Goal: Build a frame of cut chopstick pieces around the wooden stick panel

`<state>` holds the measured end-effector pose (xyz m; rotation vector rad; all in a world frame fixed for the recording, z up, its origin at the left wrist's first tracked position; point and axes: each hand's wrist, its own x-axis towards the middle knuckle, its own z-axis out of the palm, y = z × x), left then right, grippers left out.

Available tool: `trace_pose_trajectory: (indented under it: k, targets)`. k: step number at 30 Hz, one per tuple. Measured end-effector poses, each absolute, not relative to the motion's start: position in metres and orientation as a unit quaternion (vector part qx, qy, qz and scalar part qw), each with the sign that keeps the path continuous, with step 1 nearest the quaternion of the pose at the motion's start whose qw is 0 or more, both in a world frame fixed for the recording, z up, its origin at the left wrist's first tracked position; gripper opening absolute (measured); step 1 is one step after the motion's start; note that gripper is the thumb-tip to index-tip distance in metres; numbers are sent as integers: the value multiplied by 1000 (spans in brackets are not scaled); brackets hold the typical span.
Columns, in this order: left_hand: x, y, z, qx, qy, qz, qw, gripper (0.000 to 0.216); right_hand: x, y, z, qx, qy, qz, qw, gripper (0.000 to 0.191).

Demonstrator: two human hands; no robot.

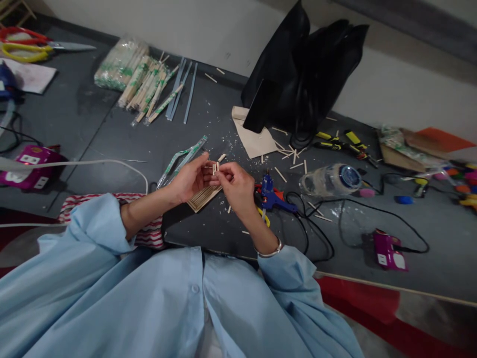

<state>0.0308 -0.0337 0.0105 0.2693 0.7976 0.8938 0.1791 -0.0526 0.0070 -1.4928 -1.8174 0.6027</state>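
Observation:
My left hand (189, 180) and my right hand (237, 188) meet in the middle of the view. Between their fingertips is a small wooden piece (215, 169), seemingly made of short stick lengths; both hands pinch it. Partly covered by my hands, a flat panel of wooden sticks (202, 200) lies on the dark table. Just right of my right hand rests a blue glue gun (274, 195), with scissors that have red and yellow handles partly hidden beneath it. Empty chopstick wrappers (182, 159) lie beyond my left hand.
Wrapped chopsticks (151, 87) and grey glue sticks (181, 92) lie at the back left. A black bag (309, 74) stands against the wall. A clear plastic bottle (328, 180), cut stick pieces, pliers (343, 145) and black cables lie to the right. A white cable (97, 161) crosses the left.

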Motion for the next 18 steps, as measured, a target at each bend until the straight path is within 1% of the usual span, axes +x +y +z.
trace_pose_trajectory:
  k: [18]
  targets:
    - [31,-35,5,145,372,416,817,37,181,-51,-2,-575,-726,213,311,6]
